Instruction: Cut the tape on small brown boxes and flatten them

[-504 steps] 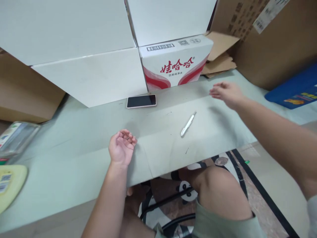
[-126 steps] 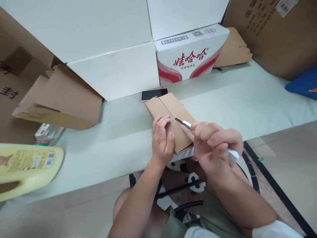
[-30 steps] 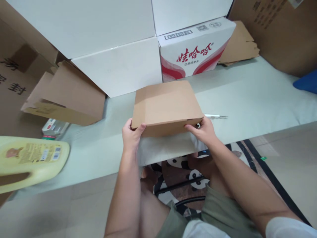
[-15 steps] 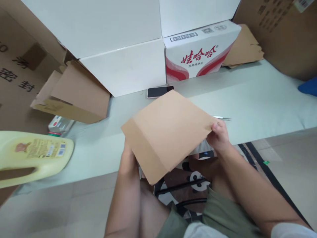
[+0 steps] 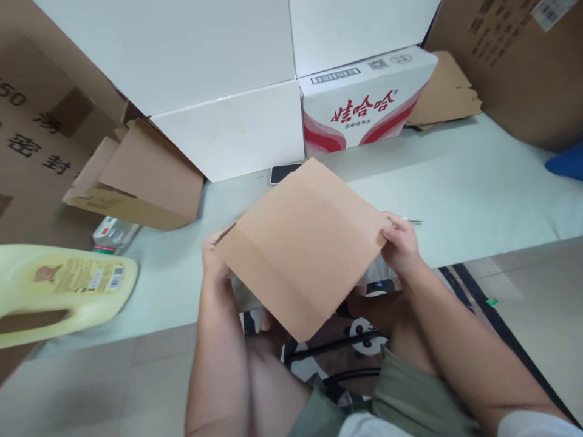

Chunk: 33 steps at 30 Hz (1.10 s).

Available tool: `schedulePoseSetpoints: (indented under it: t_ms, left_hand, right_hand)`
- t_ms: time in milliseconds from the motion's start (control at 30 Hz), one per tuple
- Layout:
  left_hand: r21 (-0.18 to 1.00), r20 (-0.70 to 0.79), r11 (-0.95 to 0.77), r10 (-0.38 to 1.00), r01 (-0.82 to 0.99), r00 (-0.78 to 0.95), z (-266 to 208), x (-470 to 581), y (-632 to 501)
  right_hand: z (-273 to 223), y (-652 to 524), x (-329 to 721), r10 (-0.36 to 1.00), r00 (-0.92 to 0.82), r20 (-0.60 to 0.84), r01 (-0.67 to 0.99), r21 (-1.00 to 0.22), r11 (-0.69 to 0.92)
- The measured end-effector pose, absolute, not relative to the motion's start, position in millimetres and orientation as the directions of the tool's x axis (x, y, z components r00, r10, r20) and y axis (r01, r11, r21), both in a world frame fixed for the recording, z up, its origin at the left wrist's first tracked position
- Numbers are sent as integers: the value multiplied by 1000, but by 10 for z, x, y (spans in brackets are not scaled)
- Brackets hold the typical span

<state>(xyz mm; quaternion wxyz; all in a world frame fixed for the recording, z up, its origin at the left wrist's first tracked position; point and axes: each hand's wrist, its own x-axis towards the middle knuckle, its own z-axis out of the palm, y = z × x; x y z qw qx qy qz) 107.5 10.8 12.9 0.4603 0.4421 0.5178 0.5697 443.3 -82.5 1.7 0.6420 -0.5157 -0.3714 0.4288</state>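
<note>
A flat piece of brown cardboard [image 5: 303, 246] with faint crease lines is held up between my two hands, over the near edge of the table. My left hand [image 5: 216, 261] grips its left corner, where a short dark gap shows at the edge; the fingers are partly hidden by the board. At the opposite corner my right hand [image 5: 399, 240] pinches it, thumb on top and fingers behind. Beyond the cardboard lies a phone [image 5: 282, 174], partly covered by it. A thin metal tool [image 5: 413, 221] shows just past my right hand; its kind is unclear.
White boxes [image 5: 228, 130] and a red-and-white water carton [image 5: 364, 109] line the back of the pale green tabletop [image 5: 483, 194]. An open brown carton [image 5: 150, 176] and a yellow jug [image 5: 91, 291] stand left. Folded cardboard [image 5: 449, 91] and a blue object [image 5: 567, 162] are right.
My left hand has moved outward to the left corner. The cardboard's left flap has come up nearly level with the rest, so it looks flatter. My right hand has shifted slightly left.
</note>
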Motion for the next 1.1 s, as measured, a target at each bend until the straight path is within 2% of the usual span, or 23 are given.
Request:
schedulePoseSetpoints:
  t_ms: [133,300,433,533,633,733,867,967,1100]
  left_hand:
    - [963,-106,42,968,-267,-229,136,1170,97]
    - [897,-226,201,974,-395,-16,103,1159,76]
    - [824,-420,421,903,-378,90,159,1179,42]
    - [812,-474,480,874,-333,104,187,1201,27]
    - [810,-494,482,868,-333,55,174,1196,40]
    - [832,-454,402,890,-381,-52,134,1184,74]
    - [859,-325,234,936,-455,-132,82,1212,110]
    - [896,-292,206,941,-393,-173,59,1267,109]
    - [947,-232,173,951,-269,-204,38,1325,98]
  right_hand:
    - [-17,-779,4453,940,341,12,-138,-988,62]
    - [-77,-725,4487,925,378,-44,-156,-988,16]
    - [-106,-699,4498,915,392,-91,-197,-980,-13]
    - [-106,-689,4503,870,471,-142,-239,-971,-30]
    - [-83,-688,4512,833,517,-196,-290,-956,-46]
    - [-47,-699,4503,837,486,-252,-369,-927,-66]
    - [-23,-726,4439,919,236,-315,-412,-889,-199]
    - [-34,-735,4385,911,109,-399,-356,-871,-339]
    - [-62,-722,4362,893,181,-413,-349,-875,-335]
